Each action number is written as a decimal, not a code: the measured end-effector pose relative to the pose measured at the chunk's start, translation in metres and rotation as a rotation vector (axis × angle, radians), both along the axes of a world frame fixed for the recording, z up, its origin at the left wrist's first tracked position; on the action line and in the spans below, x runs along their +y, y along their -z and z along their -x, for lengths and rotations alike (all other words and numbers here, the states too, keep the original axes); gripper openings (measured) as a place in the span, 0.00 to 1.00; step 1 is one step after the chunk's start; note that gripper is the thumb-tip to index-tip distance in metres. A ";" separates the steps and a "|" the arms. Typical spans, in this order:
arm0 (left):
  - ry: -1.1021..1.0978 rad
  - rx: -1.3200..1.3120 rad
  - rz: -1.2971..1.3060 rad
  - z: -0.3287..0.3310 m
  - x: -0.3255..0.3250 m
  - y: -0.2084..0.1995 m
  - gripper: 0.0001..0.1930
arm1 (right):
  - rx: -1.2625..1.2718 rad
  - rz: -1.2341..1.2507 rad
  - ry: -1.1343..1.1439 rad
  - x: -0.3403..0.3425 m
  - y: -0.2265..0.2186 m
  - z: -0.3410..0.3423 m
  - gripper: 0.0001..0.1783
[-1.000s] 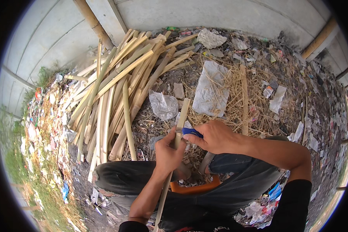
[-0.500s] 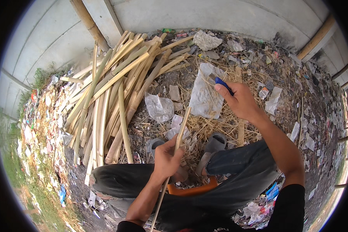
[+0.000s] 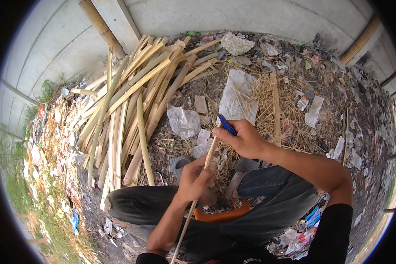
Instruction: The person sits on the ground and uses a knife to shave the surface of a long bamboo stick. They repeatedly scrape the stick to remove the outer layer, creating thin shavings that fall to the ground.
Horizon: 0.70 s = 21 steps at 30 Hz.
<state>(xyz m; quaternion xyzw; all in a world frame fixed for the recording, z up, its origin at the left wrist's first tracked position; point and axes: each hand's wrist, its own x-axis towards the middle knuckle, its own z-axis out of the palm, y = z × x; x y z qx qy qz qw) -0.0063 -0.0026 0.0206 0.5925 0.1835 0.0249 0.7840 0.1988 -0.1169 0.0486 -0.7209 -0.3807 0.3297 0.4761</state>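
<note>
My left hand [image 3: 193,181] is closed around a thin bamboo strip [image 3: 186,225], which slants from below my lap up and away from me. In my right hand [image 3: 245,140] is a blue-handled utility knife [image 3: 226,125], gripped with the thumb laid along the strip's far end. The blade is small in view near that end; whether its edge bites into the bamboo I cannot make out. A short gap along the strip separates my two hands.
A pile of split bamboo strips [image 3: 132,101] lies at the left against the grey wall [image 3: 242,17]. Straw-like shavings [image 3: 259,105], a white sheet [image 3: 238,94], clear plastic [image 3: 183,122] and litter cover the ground ahead. An orange stool [image 3: 224,214] shows between my legs.
My right hand has come down and left with the knife, from above the white sheet to the strip's far end. My left hand stays closed on the strip in nearly the same place.
</note>
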 end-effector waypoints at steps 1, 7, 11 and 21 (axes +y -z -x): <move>0.018 0.015 0.023 0.000 -0.001 -0.002 0.23 | 0.005 0.016 0.016 -0.002 0.000 -0.004 0.29; 0.007 0.005 0.031 0.005 0.002 0.003 0.27 | -0.395 0.104 -0.014 -0.008 -0.026 0.000 0.31; -0.017 0.009 0.018 0.003 0.007 0.004 0.27 | -0.644 0.262 -0.226 -0.017 -0.024 0.023 0.34; -0.009 0.000 -0.051 0.008 -0.002 0.006 0.25 | -0.693 0.322 0.008 -0.010 -0.027 -0.011 0.37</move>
